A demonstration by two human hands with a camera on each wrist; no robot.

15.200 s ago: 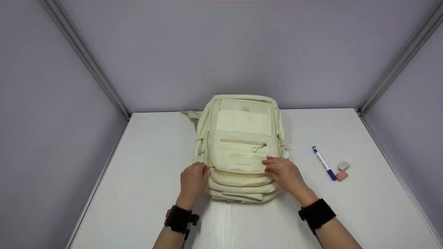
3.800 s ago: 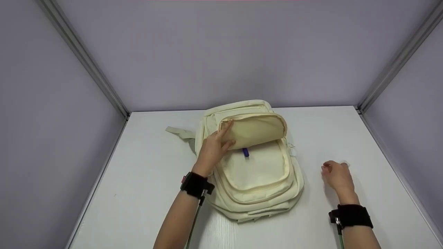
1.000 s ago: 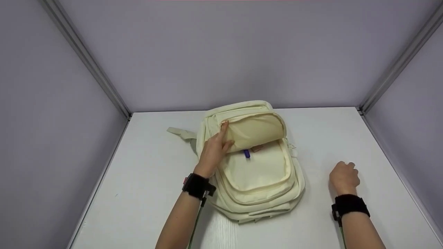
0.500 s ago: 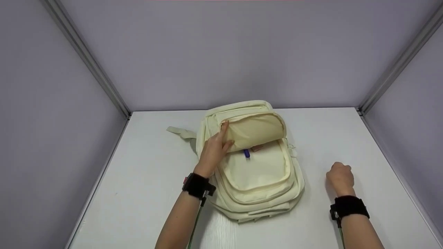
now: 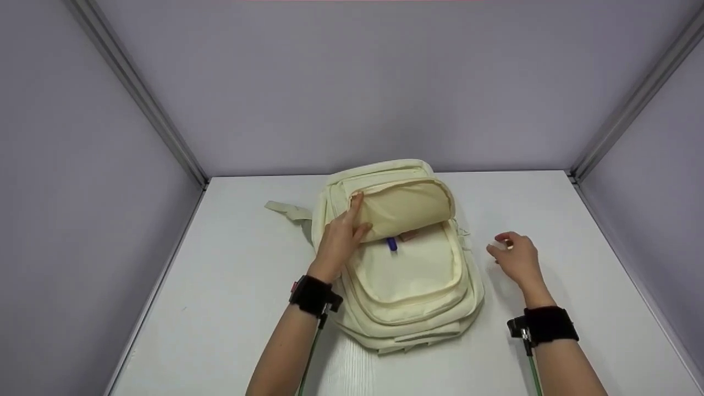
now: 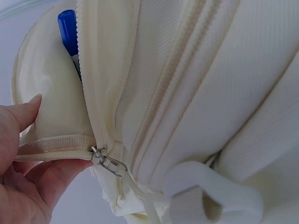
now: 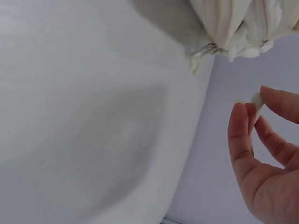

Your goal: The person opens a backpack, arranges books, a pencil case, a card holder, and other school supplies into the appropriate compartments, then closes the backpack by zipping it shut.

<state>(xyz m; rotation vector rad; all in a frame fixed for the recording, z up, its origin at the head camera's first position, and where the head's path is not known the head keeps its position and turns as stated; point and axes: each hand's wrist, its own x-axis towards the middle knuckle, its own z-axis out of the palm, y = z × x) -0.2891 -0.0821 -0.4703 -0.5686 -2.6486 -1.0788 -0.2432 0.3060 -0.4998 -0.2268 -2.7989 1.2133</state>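
Note:
A cream backpack [image 5: 407, 269] lies on the table, its front pocket unzipped. My left hand [image 5: 338, 239] pinches the edge of the pocket flap [image 5: 410, 203] between thumb and fingers, folding it back. Beside the fingertips hangs a metal zipper pull [image 6: 100, 156]. Inside the pocket, a marker [image 5: 392, 244] shows its blue end, with a pinkish block [image 5: 408, 236] next to it; the flap hides the rest of both. To the right of the bag, my right hand [image 5: 520, 261] pinches a small whitish eraser-like piece [image 7: 257, 101] above the table.
The white table [image 5: 236, 264] meets a grey-purple back wall [image 5: 385, 82], with side walls left and right. A strap [image 5: 289, 210] sticks out from the bag's left side. Cords and a buckle hang at its right side.
Over the last second my right hand rises from the table's right and moves left toward the backpack with the whitish piece. Since the oldest frame, the pocket flap opened and the marker and pinkish block entered it.

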